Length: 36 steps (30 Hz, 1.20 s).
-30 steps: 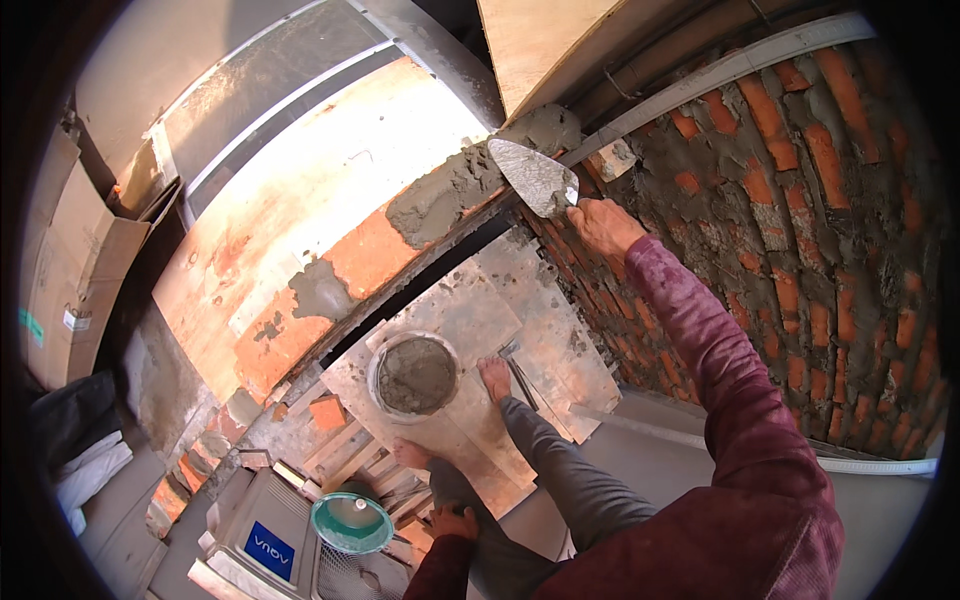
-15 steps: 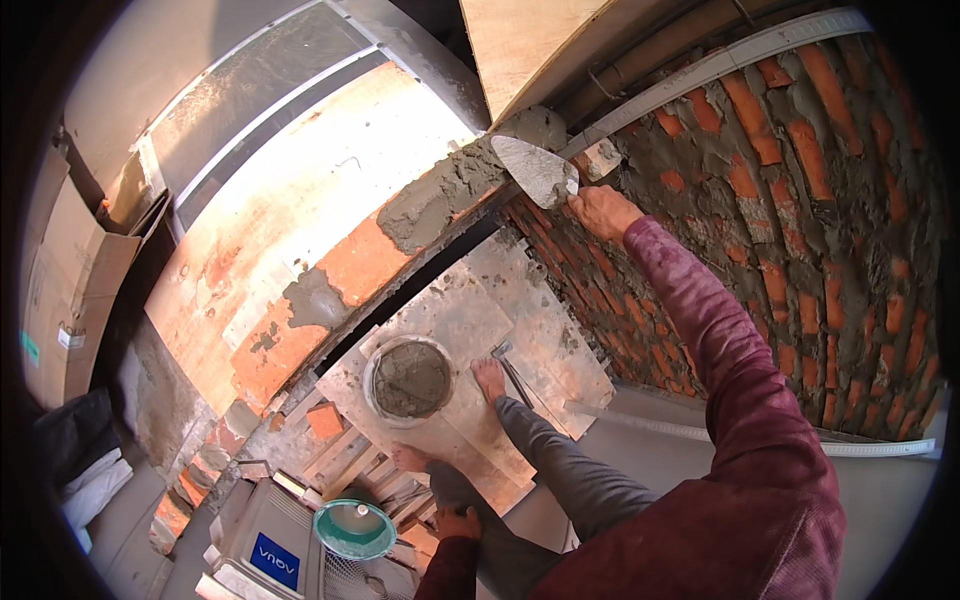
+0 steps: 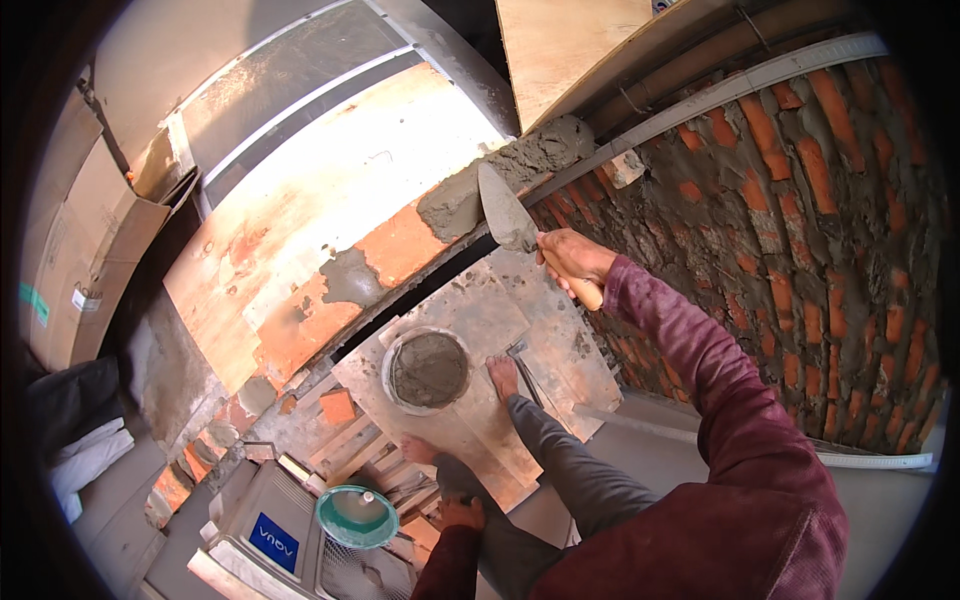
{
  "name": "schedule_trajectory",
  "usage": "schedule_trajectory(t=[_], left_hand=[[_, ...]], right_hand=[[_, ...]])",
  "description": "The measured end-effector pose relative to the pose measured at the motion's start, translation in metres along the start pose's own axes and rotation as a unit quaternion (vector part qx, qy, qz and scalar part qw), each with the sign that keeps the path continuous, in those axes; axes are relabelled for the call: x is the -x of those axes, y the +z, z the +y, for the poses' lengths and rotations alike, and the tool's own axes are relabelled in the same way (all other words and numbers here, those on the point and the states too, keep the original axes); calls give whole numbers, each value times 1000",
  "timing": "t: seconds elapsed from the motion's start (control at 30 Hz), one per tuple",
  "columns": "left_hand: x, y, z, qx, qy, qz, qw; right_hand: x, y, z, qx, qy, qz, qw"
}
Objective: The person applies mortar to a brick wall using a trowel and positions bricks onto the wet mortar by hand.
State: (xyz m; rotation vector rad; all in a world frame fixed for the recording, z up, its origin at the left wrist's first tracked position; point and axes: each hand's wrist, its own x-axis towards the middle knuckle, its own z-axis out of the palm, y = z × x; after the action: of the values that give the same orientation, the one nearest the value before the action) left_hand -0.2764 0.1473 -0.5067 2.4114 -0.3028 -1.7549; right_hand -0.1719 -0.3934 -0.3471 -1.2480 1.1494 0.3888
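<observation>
My right hand (image 3: 578, 256) is closed round the wooden handle of a pointed trowel (image 3: 508, 214). Its grey-smeared blade points up and left, over the near edge of the brick ledge. Wet mortar (image 3: 535, 158) lies in a rough layer along the far part of this ledge, beside the blade. Bare orange brick (image 3: 398, 245) shows nearer, with a smaller mortar patch (image 3: 350, 278) on it. A round bucket (image 3: 388, 385) of grey mortar stands on the boards below, by my feet. My left hand (image 3: 463, 512) rests on my left knee, fingers laid over it, holding nothing.
A rough brick wall (image 3: 760, 230) with mortar-filled joints rises at right, edged by a pale strip (image 3: 730, 88). A plywood sheet (image 3: 300, 200) lies beyond the ledge. A green basin (image 3: 345, 530) sits at lower left, near a loose brick (image 3: 338, 405). Cardboard boxes (image 3: 100, 260) stand far left.
My right hand has drawn the trowel back toward me and slightly left, and its blade has turned more upright. The handle now shows. My left hand stays on the knee.
</observation>
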Motion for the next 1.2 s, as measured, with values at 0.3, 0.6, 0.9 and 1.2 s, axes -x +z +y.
schedule_trajectory(t=[0.3,0.6,0.9,1.2], left_hand=[[14,-11,0,20,-17,7,1000],[13,9,-3,43,8,26,999],[11,42,-40,40,35,39,998],[35,59,-52,37,-10,3,999]], right_hand=[[46,13,-58,690,-238,283,622],[-41,41,-52,791,-213,310,482],[74,124,30,610,-340,124,706],[-131,166,217,877,-157,-87,446]])
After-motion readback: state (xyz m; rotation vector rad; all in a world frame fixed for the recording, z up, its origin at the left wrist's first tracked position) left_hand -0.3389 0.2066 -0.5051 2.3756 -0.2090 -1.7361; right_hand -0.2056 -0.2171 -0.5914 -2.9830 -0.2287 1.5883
